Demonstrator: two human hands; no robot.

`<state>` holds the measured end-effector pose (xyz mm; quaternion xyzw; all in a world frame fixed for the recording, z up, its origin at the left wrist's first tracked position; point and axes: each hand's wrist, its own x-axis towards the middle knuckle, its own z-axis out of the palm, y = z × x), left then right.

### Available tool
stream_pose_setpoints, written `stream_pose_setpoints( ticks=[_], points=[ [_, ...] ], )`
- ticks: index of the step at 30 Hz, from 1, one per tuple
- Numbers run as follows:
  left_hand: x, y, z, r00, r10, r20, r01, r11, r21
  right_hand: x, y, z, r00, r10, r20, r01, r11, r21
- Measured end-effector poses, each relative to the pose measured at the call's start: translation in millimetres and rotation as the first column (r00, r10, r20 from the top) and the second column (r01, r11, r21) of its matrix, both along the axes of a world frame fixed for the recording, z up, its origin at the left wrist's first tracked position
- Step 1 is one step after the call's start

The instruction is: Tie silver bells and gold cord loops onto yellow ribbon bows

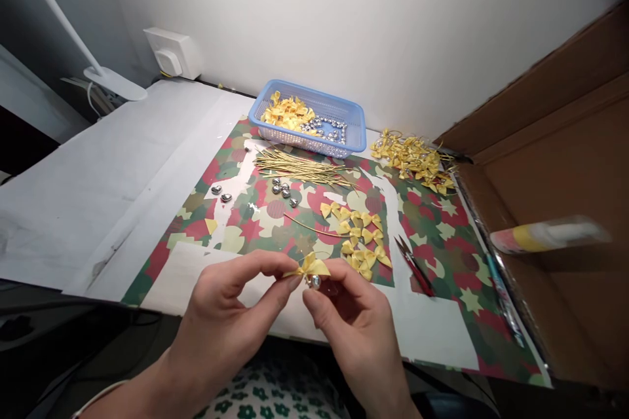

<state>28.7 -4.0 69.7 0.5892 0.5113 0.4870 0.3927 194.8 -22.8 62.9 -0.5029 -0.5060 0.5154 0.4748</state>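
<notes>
Between my two hands is a yellow ribbon bow [317,266] with a small silver bell [315,282] at its underside. My left hand [240,301] pinches the bow's left end between thumb and forefinger. On the other side, my right hand [351,324] has its fingers on the bow's right loop, its thumb close to the bell. A thin gold tie [322,254] curves up behind the bow. Just beyond my right hand, several yellow bows [362,236] lie in rows, with a single gold tie [314,229] beside them.
A blue basket [307,87] holds yellow bows and silver bells. Before it lie gold ties [299,167] and loose bells [285,190]. At right are a heap of finished-looking bows [413,160], red-handled snips [415,268], a bottle [545,234] and a cardboard wall [555,163]. A lamp base [115,83] stands left.
</notes>
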Motion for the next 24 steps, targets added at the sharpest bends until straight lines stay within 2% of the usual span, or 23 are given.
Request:
stream_pose_setpoints(
  ticks=[4, 6, 7, 9, 11, 12, 14, 17, 19, 24],
  points=[
    [2.7, -1.2, -2.7, 1.0, 0.013, -0.013, -0.013, 0.999, 0.03, -3.2, -5.5, -4.3, 0.979, -0.114, 0.167, 0.068, 0.964, 0.258],
    [4.0, -1.1, -4.4, 1.0, 0.009, 0.001, -0.009, 0.999, 0.039, -3.5, -6.6, -4.6, 0.975, -0.092, 0.203, 0.034, 0.961, 0.276],
    [4.4, -0.9, -5.2, 1.0, 0.004, 0.012, -0.005, 0.999, 0.04, -3.3, -6.9, -4.3, 0.981, -0.049, 0.188, 0.005, 0.974, 0.226],
    [4.5, -0.8, -6.3, 0.999, 0.0, 0.035, -0.001, 0.999, 0.041, -3.0, -7.4, -3.8, 0.996, 0.079, 0.037, -0.08, 0.997, 0.02],
    [3.6, -0.9, -6.5, 0.999, 0.011, 0.049, -0.012, 1.0, 0.028, -2.7, -8.1, -4.6, 0.962, 0.156, -0.224, -0.201, 0.96, -0.193],
    [3.0, -1.1, -6.1, 0.998, 0.019, 0.054, -0.02, 1.0, 0.02, -2.7, -8.5, -5.6, 0.933, 0.151, -0.328, -0.241, 0.936, -0.257],
    [1.7, -1.3, -4.8, 0.998, 0.032, 0.061, -0.032, 0.999, 0.001, -2.5, -8.9, -8.5, 0.919, 0.099, -0.382, -0.223, 0.93, -0.293],
    [0.9, -0.3, -1.9, 0.994, 0.029, 0.106, -0.023, 0.998, -0.058, -2.1, -7.8, -13.2, 0.965, -0.004, -0.263, -0.059, 0.971, -0.232],
    [1.1, 1.0, -0.4, 0.986, 0.024, 0.165, -0.003, 0.992, -0.125, -2.2, -6.2, -16.0, 0.971, -0.032, -0.236, -0.015, 0.981, -0.196],
    [1.8, 3.3, 0.0, 0.974, -0.012, 0.227, 0.067, 0.969, -0.236, -4.2, -1.7, -19.3, 0.925, 0.086, -0.371, -0.194, 0.945, -0.264]
  ],
)
